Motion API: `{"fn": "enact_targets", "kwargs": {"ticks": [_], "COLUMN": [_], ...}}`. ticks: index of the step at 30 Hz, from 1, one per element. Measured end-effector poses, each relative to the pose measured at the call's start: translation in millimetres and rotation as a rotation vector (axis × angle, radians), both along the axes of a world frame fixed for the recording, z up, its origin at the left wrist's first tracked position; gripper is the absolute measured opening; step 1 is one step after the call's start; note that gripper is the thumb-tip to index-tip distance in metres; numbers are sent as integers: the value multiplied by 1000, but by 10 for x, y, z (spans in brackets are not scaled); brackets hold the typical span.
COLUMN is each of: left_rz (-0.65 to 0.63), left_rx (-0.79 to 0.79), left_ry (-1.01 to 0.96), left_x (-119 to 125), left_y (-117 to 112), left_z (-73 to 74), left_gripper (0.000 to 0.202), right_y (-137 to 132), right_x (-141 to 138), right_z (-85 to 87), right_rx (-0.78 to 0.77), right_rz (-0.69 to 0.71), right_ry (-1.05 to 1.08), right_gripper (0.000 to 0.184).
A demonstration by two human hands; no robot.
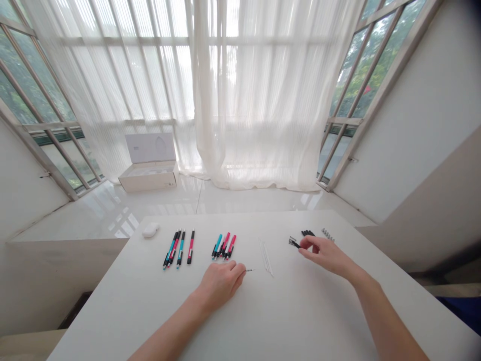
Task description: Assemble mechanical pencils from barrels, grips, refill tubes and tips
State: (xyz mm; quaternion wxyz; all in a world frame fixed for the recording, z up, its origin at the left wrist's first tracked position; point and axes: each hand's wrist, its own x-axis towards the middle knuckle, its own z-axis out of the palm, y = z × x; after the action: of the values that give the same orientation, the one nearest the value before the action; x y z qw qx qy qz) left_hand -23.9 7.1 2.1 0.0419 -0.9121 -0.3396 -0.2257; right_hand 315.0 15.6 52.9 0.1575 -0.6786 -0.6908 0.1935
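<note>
A thin pen refill (pixel 249 270) pokes out from the closed fingertips of the left hand (pixel 220 284), which seems to pinch it near the middle of the table. At about one o'clock, the right hand (pixel 323 253) pinches a black pen barrel (pixel 294 243) between thumb and forefinger, its other fingers loosely curled. Just beyond lie short black pen parts (pixel 307 232) and a row of small metal pieces (pixel 327 234). Between the hands is a bundle of clear refills (pixel 266 256). At eleven o'clock, two groups of teal and pink pens (pixel 181 249) lie on the white table (pixel 300 311), with a white computer mouse (pixel 151 230) beyond them. Farther off, an open white box (pixel 148 175) sits on a glossy windowsill (pixel 150 215) before sheer curtains (pixel 233 100).
</note>
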Motion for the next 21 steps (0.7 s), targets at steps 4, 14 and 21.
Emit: {"fn": "enact_targets", "kwargs": {"ticks": [4,14,21], "left_rz": [-1,9,-7], "left_rx": [1,10,13], "left_ry": [8,8,8], "left_x": [-2,1,-5], "left_y": [8,0,8], "left_z": [3,21,5], "left_gripper": [23,23,21], "right_y": [-86,-203,-200], "right_x": [-542,-929,-962], "right_z": [41,-17,-37], "right_rx": [-7,0,18], "right_rz": [262,394,415], "right_ry": [161,259,269], "right_gripper": [18,9,8]}}
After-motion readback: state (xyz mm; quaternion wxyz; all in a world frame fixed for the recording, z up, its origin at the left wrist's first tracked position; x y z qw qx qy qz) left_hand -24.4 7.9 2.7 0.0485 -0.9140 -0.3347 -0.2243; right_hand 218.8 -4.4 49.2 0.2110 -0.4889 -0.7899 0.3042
